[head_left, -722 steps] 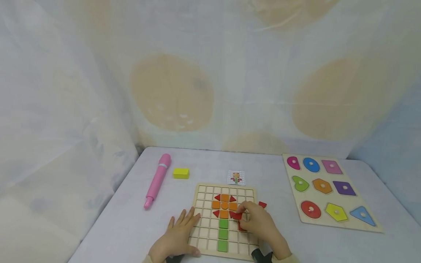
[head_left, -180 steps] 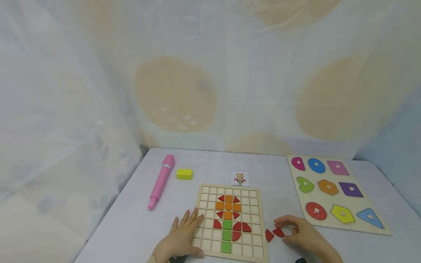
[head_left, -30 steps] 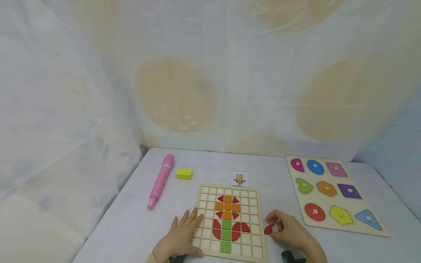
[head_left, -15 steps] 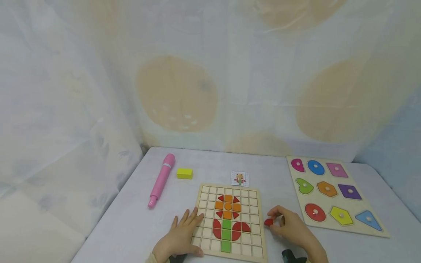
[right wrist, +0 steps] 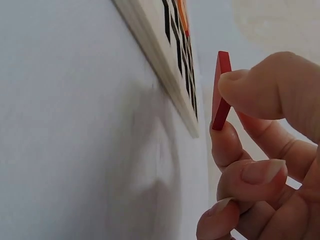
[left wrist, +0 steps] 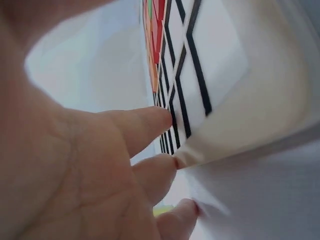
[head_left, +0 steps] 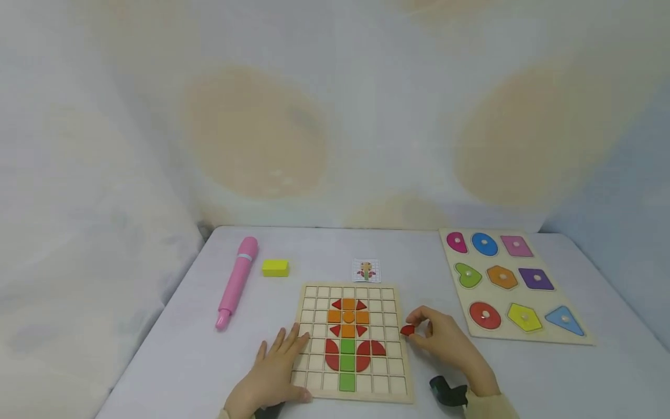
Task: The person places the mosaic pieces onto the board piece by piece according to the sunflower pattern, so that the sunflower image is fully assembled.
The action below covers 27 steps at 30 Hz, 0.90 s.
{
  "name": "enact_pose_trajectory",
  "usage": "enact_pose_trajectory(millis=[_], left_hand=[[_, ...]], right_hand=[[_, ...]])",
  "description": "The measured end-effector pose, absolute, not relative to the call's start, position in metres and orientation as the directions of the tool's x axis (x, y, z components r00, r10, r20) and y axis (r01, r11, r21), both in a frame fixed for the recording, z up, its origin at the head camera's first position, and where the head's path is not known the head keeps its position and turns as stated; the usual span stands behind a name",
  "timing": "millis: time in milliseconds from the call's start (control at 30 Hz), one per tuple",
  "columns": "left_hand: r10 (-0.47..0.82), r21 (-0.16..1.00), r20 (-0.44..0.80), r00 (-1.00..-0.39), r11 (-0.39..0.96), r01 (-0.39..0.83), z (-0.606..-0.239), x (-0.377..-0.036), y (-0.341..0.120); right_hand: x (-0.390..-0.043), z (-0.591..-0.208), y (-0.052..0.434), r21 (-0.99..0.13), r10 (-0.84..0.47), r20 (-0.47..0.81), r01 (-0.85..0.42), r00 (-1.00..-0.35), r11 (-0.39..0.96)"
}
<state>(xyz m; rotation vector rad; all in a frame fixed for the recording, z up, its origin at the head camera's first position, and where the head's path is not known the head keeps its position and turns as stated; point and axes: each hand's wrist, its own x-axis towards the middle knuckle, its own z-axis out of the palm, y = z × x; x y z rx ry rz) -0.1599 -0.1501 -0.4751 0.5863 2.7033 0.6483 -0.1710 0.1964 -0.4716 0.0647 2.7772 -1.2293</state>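
My right hand pinches a red quarter-circle tile between thumb and fingertips, just off the right edge of a wooden grid board. Seen from the right wrist, the tile is tilted up above the table. My left hand lies spread at the board's left side, fingertips on its border. On the board, orange squares, an orange circle and small red triangles form a flower. Below run green squares, flanked by red quarter-circle tiles on both sides.
A small pattern card lies behind the board. Farther left are a yellow block and a pink microphone-shaped stick. A knobbed shape puzzle lies at the right. A curtain hangs behind the table.
Over the last seconds, a second red quarter circle came onto the board left of the green squares. My right hand picked the last loose red tile off the table. My left hand stayed on the board.
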Motion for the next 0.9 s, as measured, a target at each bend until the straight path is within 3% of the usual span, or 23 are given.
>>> enact_pose_trajectory(millis=[233, 900], left_hand=[[0.455, 0.478, -0.192, -0.87, 0.817, 0.322, -0.477, -0.16, -0.155], [0.45, 0.455, -0.18, -0.875, 0.826, 0.332, -0.469, -0.158, -0.154]], right_hand=[[-0.179, -0.463, 0.187, -0.737, 0.031, -0.121, 0.111, -0.992, 0.667], [-0.2, -0.45, 0.128, -0.803, -0.172, 0.025, -0.122, -0.985, 0.583]])
